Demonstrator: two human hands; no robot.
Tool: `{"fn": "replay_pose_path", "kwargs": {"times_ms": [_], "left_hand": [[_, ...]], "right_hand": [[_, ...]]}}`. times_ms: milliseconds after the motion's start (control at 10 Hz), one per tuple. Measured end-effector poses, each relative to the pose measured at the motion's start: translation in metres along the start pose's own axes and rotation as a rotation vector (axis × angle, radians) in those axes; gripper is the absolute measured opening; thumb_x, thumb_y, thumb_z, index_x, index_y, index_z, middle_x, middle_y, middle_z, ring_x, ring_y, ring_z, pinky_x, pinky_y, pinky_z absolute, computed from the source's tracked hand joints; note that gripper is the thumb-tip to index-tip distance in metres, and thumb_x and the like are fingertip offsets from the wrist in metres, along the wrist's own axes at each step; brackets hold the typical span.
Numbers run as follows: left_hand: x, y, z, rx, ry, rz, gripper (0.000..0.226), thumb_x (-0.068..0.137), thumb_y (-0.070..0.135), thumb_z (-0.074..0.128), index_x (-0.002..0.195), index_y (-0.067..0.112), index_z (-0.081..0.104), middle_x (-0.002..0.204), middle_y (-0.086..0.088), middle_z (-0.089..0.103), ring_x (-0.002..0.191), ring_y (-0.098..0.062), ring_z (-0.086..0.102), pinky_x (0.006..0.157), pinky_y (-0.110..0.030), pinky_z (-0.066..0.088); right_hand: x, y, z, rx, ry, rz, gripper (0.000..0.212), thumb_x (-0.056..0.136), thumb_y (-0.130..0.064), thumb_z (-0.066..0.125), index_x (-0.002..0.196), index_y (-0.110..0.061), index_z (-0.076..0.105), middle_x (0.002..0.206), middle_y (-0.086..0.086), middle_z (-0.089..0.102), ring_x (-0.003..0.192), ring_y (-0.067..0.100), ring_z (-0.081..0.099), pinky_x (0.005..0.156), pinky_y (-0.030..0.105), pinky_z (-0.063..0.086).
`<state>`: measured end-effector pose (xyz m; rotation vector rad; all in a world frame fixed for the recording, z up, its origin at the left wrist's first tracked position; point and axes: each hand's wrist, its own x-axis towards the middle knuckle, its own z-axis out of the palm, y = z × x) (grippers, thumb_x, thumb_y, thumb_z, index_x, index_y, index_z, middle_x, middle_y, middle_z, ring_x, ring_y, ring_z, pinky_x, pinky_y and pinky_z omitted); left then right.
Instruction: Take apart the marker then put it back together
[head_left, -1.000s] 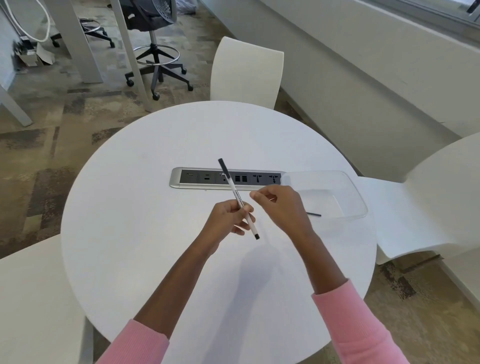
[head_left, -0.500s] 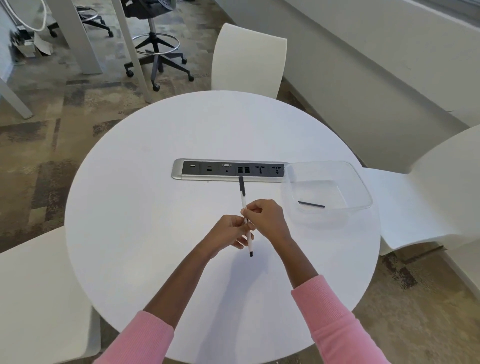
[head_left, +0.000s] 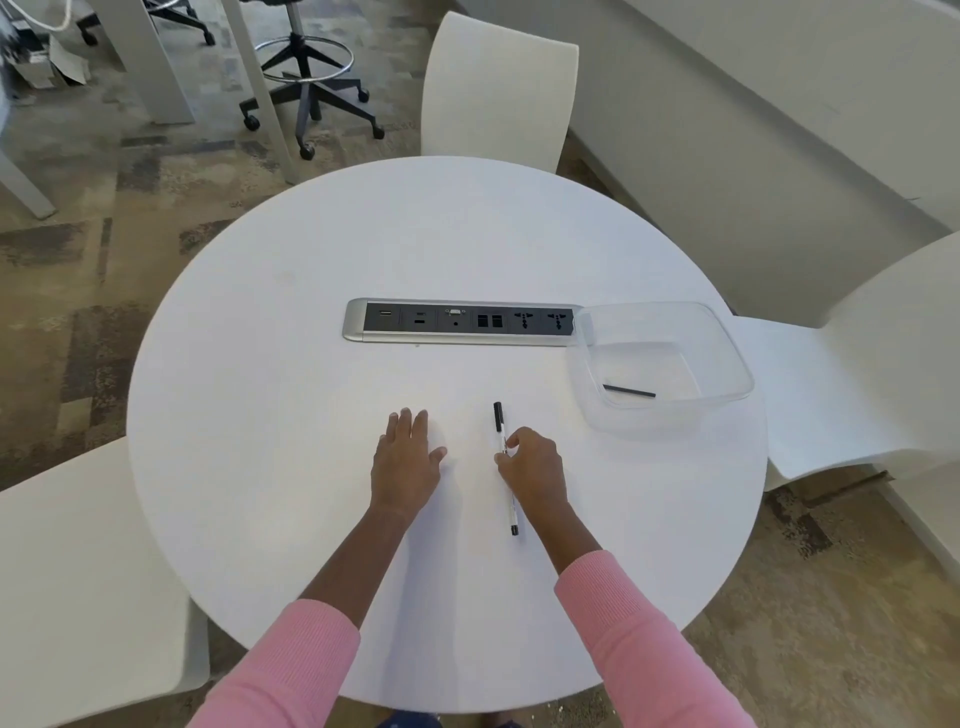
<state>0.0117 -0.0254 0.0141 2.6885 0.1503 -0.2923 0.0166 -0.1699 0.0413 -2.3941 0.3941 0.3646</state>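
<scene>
since before, left hand (head_left: 408, 457) has let go, lying flat and open on round white desk (head_left: 291, 415). right hand (head_left: 530, 462) pinches thin white black-capped marker (head_left: 505, 457) lying on the desk.

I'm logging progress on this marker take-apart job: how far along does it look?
Done: the marker looks whole, capped, lying on the table. In hand: the right hand pinches its barrel; the left hand rests flat. Left: letting go. The dark strip in the clear tray I cannot identify.
</scene>
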Motion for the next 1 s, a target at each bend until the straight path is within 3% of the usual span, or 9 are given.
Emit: {"fn": "replay_pose_path", "kwargs": {"times_ms": [300, 800, 1000], "left_hand": [[0.003, -0.01, 0.019, 0.206, 0.019, 0.038, 0.061, 0.098, 0.04, 0.024, 0.146, 0.012, -0.001, 0.158, -0.01, -0.001, 0.145, -0.027, -0.001, 0.117, -0.041, 0.006], [-0.004, -0.022, 0.038, 0.238, -0.014, 0.037, 0.061, 0.097, 0.044, 0.02, 0.146, 0.016, -0.003, 0.158, -0.007, -0.006, 0.145, -0.025, -0.004, 0.117, -0.043, 0.002], [-0.005, -0.02, 0.038, 0.21, 0.018, 0.046, 0.06, 0.098, 0.042, 0.022, 0.146, 0.015, -0.002, 0.158, -0.008, -0.004, 0.145, -0.025, -0.003, 0.116, -0.044, 0.003]], "right_hand": [[0.005, 0.003, 0.012, -0.114, -0.008, -0.044, 0.019, 0.086, -0.008, 0.05, 0.104, 0.0, 0.049, 0.106, 0.021, 0.061, 0.097, 0.036, 0.058, 0.08, 0.038, 0.045], [0.009, 0.005, 0.015, -0.09, 0.021, -0.053, 0.02, 0.088, -0.013, 0.05, 0.106, -0.003, 0.049, 0.106, 0.021, 0.058, 0.096, 0.035, 0.056, 0.078, 0.036, 0.044], [0.011, 0.016, 0.01, -0.16, 0.133, -0.132, 0.022, 0.09, -0.014, 0.046, 0.109, -0.005, 0.051, 0.109, 0.018, 0.054, 0.105, 0.032, 0.048, 0.074, 0.038, 0.045]]}}
